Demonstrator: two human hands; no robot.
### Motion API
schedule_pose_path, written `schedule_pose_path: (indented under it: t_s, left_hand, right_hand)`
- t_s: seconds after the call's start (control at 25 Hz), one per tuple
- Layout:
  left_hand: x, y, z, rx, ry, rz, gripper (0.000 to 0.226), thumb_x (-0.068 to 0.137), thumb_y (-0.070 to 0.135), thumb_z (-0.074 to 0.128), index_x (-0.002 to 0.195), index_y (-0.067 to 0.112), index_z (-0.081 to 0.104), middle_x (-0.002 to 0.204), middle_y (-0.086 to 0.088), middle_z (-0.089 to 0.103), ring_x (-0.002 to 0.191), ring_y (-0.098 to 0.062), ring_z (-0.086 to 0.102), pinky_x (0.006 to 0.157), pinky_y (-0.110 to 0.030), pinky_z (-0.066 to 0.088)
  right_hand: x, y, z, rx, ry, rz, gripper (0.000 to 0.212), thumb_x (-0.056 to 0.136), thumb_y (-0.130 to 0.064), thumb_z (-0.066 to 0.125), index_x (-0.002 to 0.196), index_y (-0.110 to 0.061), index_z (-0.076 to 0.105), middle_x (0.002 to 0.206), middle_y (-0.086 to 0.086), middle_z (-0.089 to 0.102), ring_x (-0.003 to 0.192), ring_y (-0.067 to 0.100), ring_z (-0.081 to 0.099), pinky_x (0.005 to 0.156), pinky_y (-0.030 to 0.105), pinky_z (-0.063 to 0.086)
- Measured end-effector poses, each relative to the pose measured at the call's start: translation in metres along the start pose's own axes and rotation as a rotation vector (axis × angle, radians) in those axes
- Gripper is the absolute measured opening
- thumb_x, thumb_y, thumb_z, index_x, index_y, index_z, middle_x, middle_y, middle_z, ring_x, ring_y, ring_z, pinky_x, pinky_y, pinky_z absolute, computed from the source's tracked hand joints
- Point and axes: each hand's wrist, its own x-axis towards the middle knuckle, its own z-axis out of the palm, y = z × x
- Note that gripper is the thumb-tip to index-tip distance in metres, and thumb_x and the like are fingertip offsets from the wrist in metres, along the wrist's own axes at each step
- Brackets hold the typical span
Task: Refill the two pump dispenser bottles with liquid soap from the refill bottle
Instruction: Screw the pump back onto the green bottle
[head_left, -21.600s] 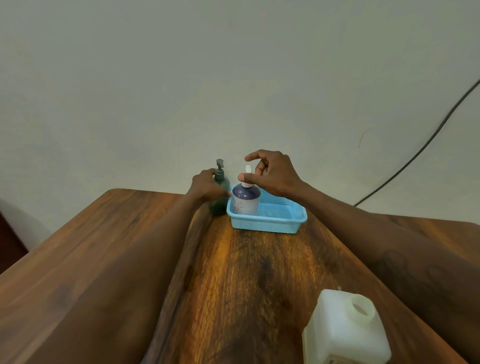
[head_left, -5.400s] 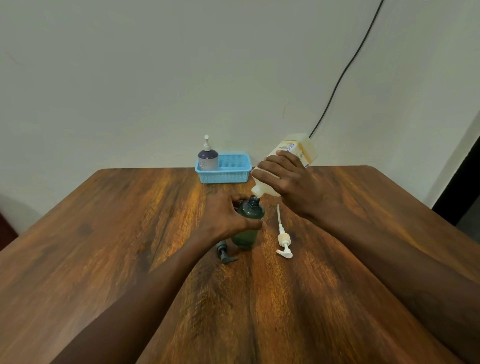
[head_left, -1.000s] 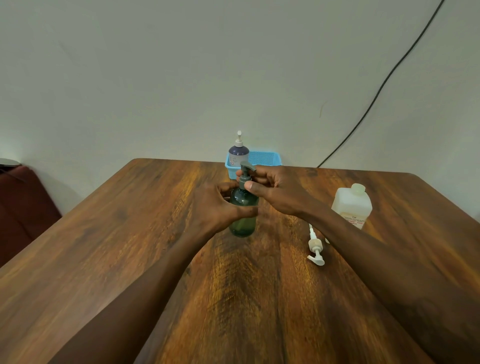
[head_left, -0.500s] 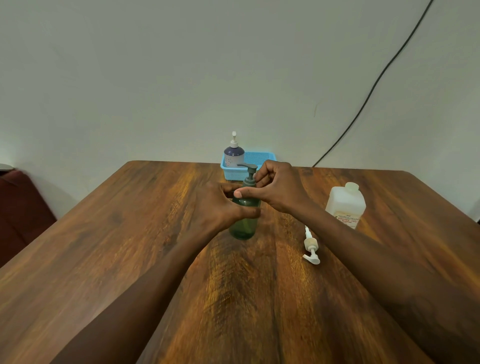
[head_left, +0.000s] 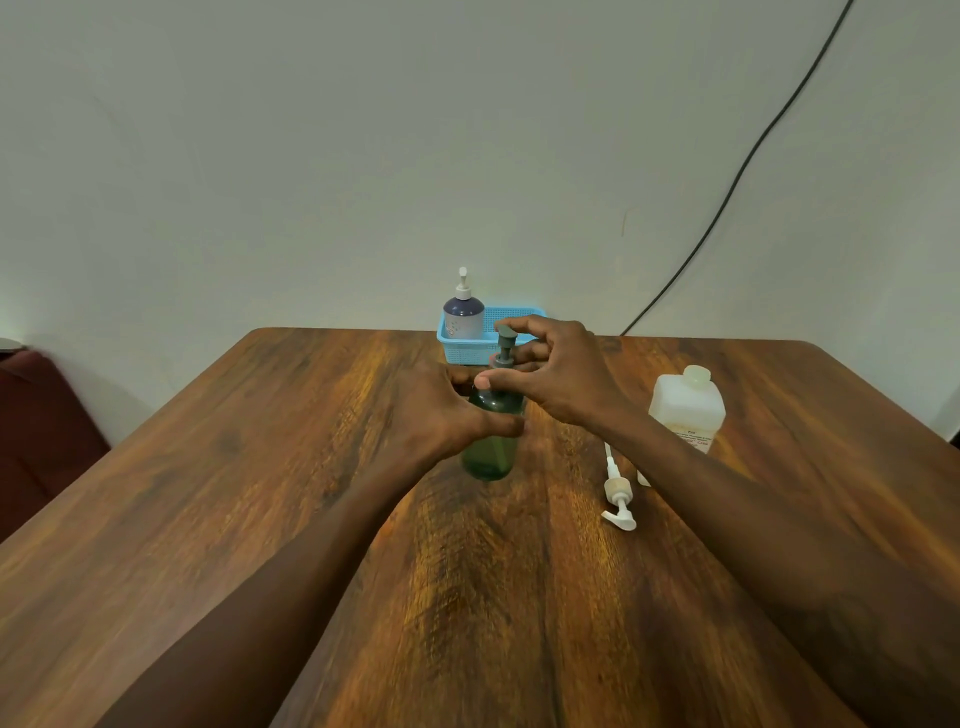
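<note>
I am watching my left grip (head_left: 441, 410) clamping the round green plastic pump bottle (head_left: 491, 441) standing mid-bench, while my right grip (head_left: 550, 374) is pinching its grey pump top (head_left: 505, 343). The blue mesh basket (head_left: 467, 351) is holding a purple pump bottle (head_left: 463, 314). The white refill jug (head_left: 685, 410) is sitting right, uncapped, on the brown wooden bench (head_left: 260, 493).

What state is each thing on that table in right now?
Green bottle: upright, pump on, gripped by left hand.
Right hand: fingers around the green bottle's pump.
Purple bottle: upright in blue basket, pump on.
Refill bottle: upright; cap cannot tell.
White pump: loose, lying flat on table.
</note>
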Motion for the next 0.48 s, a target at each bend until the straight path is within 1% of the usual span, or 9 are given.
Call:
schedule_pose_path:
  t_s: [0.08,0.12,0.2,0.24,0.28,0.36,0.4,0.44,0.48]
  left_hand:
    - [0.001,0.004,0.003,0.019,0.024,-0.006,0.065,0.055,0.042,0.097,0.113,0.021,0.076,0.096,0.015,0.076,0.084,0.001,0.071,0.062,-0.009,0.054]
    - [0.001,0.008,0.004,0.022,0.03,-0.006,0.064,0.055,0.041,0.097,0.111,0.019,0.075,0.095,0.015,0.074,0.081,0.003,0.069,0.06,-0.005,0.051]
    - [0.002,0.015,0.004,0.001,0.032,-0.001,0.063,0.056,0.038,0.098,0.11,0.022,0.071,0.092,0.016,0.07,0.078,0.008,0.064,0.059,-0.003,0.048]
    - [0.004,0.017,0.003,-0.022,0.035,0.009,0.062,0.056,0.037,0.099,0.11,0.022,0.071,0.091,0.017,0.07,0.078,0.007,0.065,0.061,-0.003,0.05]
    - [0.005,0.018,0.002,-0.038,0.036,0.026,0.059,0.055,0.036,0.099,0.106,0.021,0.072,0.091,0.017,0.071,0.08,0.005,0.068,0.064,-0.005,0.052]
    - [0.007,0.021,0.0,-0.045,0.034,0.044,0.058,0.055,0.036,0.098,0.107,0.021,0.077,0.088,0.022,0.072,0.084,0.007,0.07,0.068,-0.007,0.054]
    - [0.007,0.021,-0.001,-0.043,0.031,0.044,0.059,0.056,0.036,0.098,0.109,0.022,0.077,0.085,0.025,0.07,0.083,0.012,0.068,0.068,-0.007,0.054]
    - [0.008,0.022,-0.001,-0.043,0.031,0.047,0.058,0.056,0.035,0.098,0.108,0.022,0.077,0.085,0.027,0.069,0.083,0.015,0.066,0.069,-0.007,0.054]
    - [0.009,0.022,0.0,-0.041,0.032,0.051,0.059,0.055,0.035,0.098,0.109,0.021,0.078,0.087,0.025,0.071,0.083,0.015,0.067,0.07,-0.009,0.056]
  right_hand:
    - [0.003,-0.002,0.004,-0.277,0.198,-0.028,0.084,0.057,-0.068,0.086,0.12,-0.016,0.068,0.1,0.0,0.077,0.078,0.005,0.07,0.076,0.025,0.062]
    - [0.004,-0.003,0.007,-0.348,0.251,-0.039,0.085,0.054,-0.078,0.079,0.114,-0.02,0.068,0.099,-0.002,0.077,0.079,0.008,0.069,0.075,0.028,0.062]
    - [0.007,-0.002,0.008,-0.362,0.269,-0.037,0.081,0.055,-0.088,0.068,0.108,-0.027,0.061,0.103,-0.005,0.073,0.086,0.011,0.068,0.076,0.031,0.061]
    - [0.007,-0.002,0.006,-0.304,0.23,-0.03,0.078,0.06,-0.084,0.07,0.11,-0.026,0.059,0.105,-0.005,0.072,0.089,0.012,0.068,0.078,0.029,0.06]
    - [0.007,-0.001,0.002,-0.195,0.151,-0.008,0.073,0.069,-0.073,0.074,0.119,-0.023,0.059,0.111,-0.005,0.072,0.096,0.013,0.069,0.081,0.027,0.06]
    - [0.004,-0.002,-0.009,0.147,-0.084,0.069,0.066,0.088,-0.04,0.077,0.144,-0.023,0.048,0.128,0.0,0.069,0.115,0.015,0.067,0.091,0.026,0.059]
    - [0.002,0.0,-0.014,0.274,-0.168,0.092,0.068,0.092,-0.024,0.075,0.151,-0.024,0.042,0.131,0.003,0.069,0.119,0.014,0.066,0.093,0.027,0.058]
    - [0.001,0.001,-0.018,0.321,-0.188,0.09,0.071,0.091,-0.015,0.075,0.152,-0.023,0.04,0.129,0.005,0.07,0.117,0.013,0.067,0.093,0.026,0.058]
    - [0.001,0.002,-0.02,0.293,-0.143,0.078,0.073,0.087,-0.014,0.079,0.15,-0.021,0.043,0.125,0.005,0.072,0.11,0.01,0.07,0.089,0.025,0.059]
